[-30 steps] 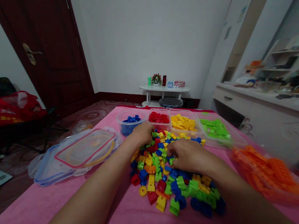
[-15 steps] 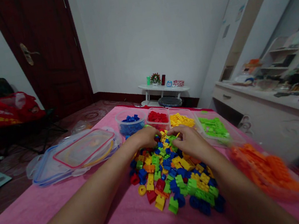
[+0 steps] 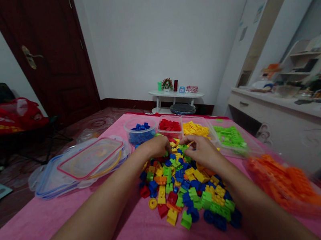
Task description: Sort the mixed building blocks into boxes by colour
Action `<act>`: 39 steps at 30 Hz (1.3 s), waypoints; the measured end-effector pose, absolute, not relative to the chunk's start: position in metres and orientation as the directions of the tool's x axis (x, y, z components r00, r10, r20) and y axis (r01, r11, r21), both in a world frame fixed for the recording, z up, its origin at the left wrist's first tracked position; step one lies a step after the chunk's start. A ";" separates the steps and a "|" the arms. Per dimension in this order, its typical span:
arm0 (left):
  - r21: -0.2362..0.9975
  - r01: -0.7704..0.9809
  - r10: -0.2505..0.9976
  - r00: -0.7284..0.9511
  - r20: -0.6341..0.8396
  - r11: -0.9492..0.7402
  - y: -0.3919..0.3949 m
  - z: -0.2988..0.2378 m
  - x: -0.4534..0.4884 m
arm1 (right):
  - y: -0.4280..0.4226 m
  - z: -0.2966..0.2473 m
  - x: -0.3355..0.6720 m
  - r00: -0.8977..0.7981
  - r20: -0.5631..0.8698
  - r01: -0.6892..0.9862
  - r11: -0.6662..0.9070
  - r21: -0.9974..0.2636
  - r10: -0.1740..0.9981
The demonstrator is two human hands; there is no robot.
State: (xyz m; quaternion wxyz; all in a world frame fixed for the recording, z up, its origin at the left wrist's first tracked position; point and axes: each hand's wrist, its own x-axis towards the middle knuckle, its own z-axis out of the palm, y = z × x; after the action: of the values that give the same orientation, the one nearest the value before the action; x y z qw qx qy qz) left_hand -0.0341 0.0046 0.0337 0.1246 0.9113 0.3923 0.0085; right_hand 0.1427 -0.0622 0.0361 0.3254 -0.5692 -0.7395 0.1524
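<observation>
A loose heap of toy building bricks in blue, yellow, green, red and orange lies on the pink cloth. At its far left side my left hand is closed, fingers curled down among the bricks; what they hold, if anything, is hidden. Across from it, my right hand reaches in from the right, its curved fingers and thumb apart, with no brick visible between them. Just beyond the hands stand a round tub of blue bricks, a box of red bricks and a box of yellow bricks.
Green bricks fill a clear box on the right, and orange bricks fill a nearer one. Stacked clear lids lie on the left of the pink cloth. A pale dresser stands beyond the right edge.
My left hand has shifted slightly and its fingers are curled more over the heap. My right hand has barely moved. The boxes stay where they were.
</observation>
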 end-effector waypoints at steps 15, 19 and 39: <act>0.033 0.734 0.723 0.674 -0.154 -0.678 -0.003 0.038 -0.037 | -0.062 0.034 0.142 -0.171 0.285 0.723 0.317 -0.614 0.943; -0.011 0.769 0.764 0.634 -0.120 -0.640 -0.010 0.038 -0.032 | -0.063 0.034 0.142 -0.179 0.263 0.710 0.309 -0.632 0.948; 0.829 0.496 0.767 0.627 -0.138 -0.257 0.004 0.060 -0.052 | -0.063 0.036 0.144 -0.192 0.310 0.734 0.346 -0.584 0.931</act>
State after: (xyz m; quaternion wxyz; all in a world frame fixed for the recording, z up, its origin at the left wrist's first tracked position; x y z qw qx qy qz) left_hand -0.0516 0.0036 0.0598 0.4551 0.7787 0.4056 0.1485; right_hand 0.1442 -0.0632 0.0362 0.3177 -0.5505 -0.7563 0.1549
